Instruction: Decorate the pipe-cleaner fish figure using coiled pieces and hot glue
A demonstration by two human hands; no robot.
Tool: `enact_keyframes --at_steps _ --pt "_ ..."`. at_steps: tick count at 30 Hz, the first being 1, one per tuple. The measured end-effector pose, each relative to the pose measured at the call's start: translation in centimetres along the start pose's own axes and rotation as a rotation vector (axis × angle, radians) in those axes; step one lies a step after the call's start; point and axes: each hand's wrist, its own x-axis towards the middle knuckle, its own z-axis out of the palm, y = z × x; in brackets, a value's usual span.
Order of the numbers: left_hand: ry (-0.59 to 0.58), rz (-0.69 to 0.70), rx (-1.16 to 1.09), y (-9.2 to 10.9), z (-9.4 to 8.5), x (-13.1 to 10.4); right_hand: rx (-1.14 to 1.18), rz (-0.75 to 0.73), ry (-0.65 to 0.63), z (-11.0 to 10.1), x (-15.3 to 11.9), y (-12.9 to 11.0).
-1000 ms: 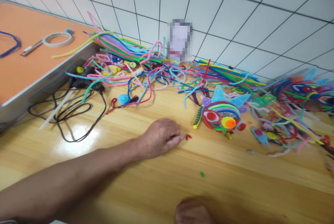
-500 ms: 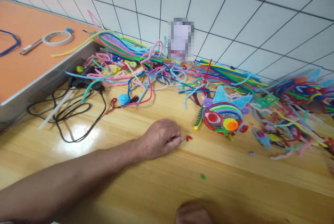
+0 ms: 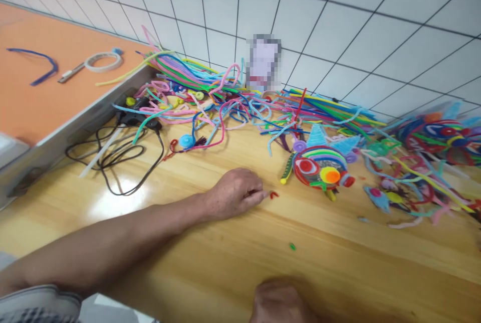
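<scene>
My left hand [image 3: 236, 193] rests on the wooden table with its fingers curled under and the thumb against them; nothing shows in it. Just off its thumb tip lies a small bent red piece of pipe cleaner [image 3: 274, 195]. At the bottom edge, partly cut off, my right hand [image 3: 278, 302] is closed in a loose fist on the wood, with nothing visible in it. A tiny green scrap [image 3: 292, 247] lies between the hands. Beyond them sits a colourful pipe-cleaner fish [image 3: 321, 167] with a red-ringed eye, an orange-and-yellow disc and light blue pointed pieces on top.
Tangled pipe cleaners [image 3: 225, 107] line the tiled wall [image 3: 210, 7]. A blurred-out phone-like object [image 3: 264, 62] leans there. Black cable [image 3: 108, 162] loops at left, beside an orange surface [image 3: 33, 102] holding a tape roll [image 3: 103, 61]. A second colourful figure [image 3: 439, 132] stands far right.
The view has shifted a little, showing more of the left sleeve and the right fist. Both hands keep about the same place and pose on the table.
</scene>
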Motion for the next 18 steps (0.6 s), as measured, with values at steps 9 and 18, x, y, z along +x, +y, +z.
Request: enact_keyframes --at_steps 9,18 --pt "-0.063 -0.052 0.05 -0.5 0.2 0.0 -0.054 0.11 -0.018 -1.6 1.5 -2.8" --pt "-0.069 -0.038 0.078 -0.6 0.3 0.1 -0.098 0.235 -0.069 -2.7 2.4 -5.0"
